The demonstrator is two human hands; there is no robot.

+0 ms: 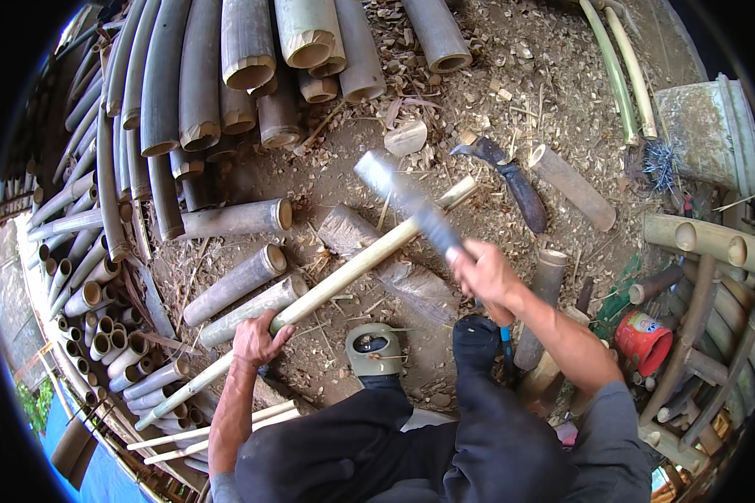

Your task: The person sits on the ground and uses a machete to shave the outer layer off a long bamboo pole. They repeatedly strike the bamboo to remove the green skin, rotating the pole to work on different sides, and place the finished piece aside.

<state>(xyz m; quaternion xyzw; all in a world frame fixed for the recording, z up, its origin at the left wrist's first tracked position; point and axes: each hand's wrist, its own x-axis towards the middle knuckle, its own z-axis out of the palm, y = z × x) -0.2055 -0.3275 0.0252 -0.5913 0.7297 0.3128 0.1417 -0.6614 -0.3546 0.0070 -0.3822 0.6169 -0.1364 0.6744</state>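
Observation:
My left hand (258, 342) is wrapped round a long pale bamboo pole (356, 264), which slants from the lower left up to the right. The pole crosses over a rough wooden block (415, 287) on the ground. In my right hand (486, 272) I grip a machete (407, 201) by its wooden handle. Its broad blade points up and left over the far part of the pole, smeared by motion. Whether blade and pole touch, I cannot tell. Past the pole's far end lies a curved knife (518, 191) with a dark handle.
Thick bamboo tubes (247, 59) are stacked at the upper left, with short cut lengths (236, 285) below. Wood chips litter the ground. By my feet sits an olive, cut-open container (376, 356). A red tin (643, 342), a wooden frame (696, 335) and a dirty bucket (705, 130) stand right.

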